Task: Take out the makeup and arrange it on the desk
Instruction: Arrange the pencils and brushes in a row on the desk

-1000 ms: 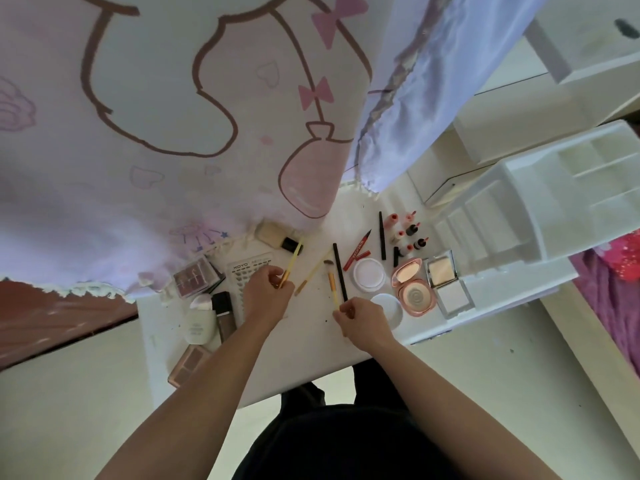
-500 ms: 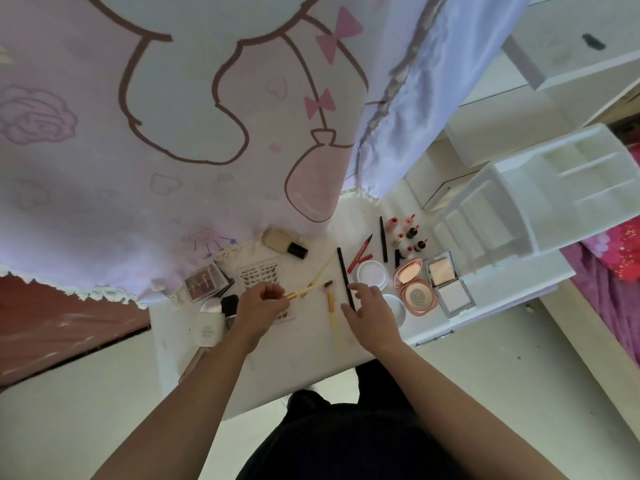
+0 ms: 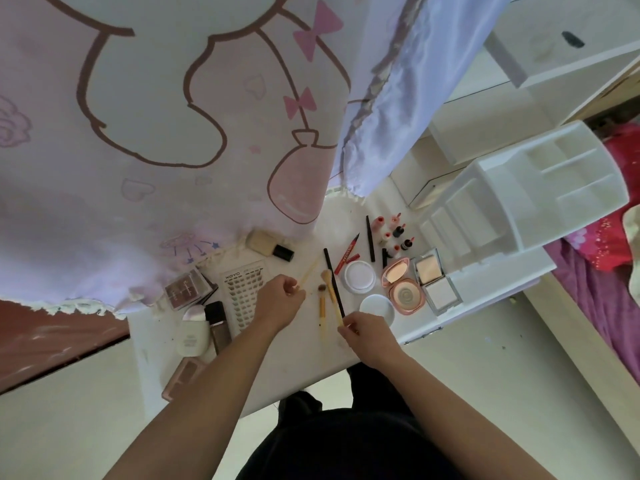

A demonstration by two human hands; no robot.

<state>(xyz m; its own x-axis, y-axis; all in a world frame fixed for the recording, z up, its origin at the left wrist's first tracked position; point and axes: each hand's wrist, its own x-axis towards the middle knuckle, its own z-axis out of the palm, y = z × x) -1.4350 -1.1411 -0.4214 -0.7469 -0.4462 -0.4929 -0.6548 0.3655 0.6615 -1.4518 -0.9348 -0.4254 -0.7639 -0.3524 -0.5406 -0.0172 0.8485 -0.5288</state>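
Note:
Makeup lies spread over a small white desk (image 3: 298,368). My left hand (image 3: 278,299) pinches a thin yellow-handled brush (image 3: 309,273) that points up and to the right. My right hand (image 3: 369,336) pinches the lower end of another yellow-handled brush (image 3: 330,289), whose bristles lie beside a long black pencil (image 3: 332,278). A third yellow brush (image 3: 322,308) lies flat between my hands. To the right sit a white round jar (image 3: 360,276), its lid (image 3: 376,306), a pink open compact (image 3: 403,289) and a square mirrored compact (image 3: 433,280).
A white empty organizer (image 3: 526,192) stands at the right. Small nail-polish bottles (image 3: 396,233), a red pen (image 3: 348,256) and a black pencil (image 3: 370,242) lie behind. At the left are a lash card (image 3: 242,292), palettes (image 3: 185,289), a white tube (image 3: 192,330). A pink curtain (image 3: 156,133) overhangs the desk.
My right hand, open over the desk half a second ago, now pinches the end of a yellow brush. My left hand has swung its brush from sideways to pointing up-right.

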